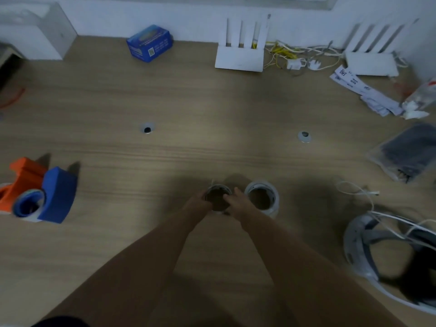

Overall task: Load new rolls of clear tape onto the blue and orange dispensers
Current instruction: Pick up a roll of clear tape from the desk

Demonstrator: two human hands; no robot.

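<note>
Office desk, wood-grain top (pixel 212 102), cable grommets (pixel 147 128), routers (pixel 239 57), cables (pixel 295 55)

I see a light wood-grain desk (pixel 212 102) filling most of the frame, with two round cable grommets (pixel 147 128) mid-frame. A white wall (pixel 188 17) runs along the top edge. Lighting is dim, with shadow at lower centre.
</note>
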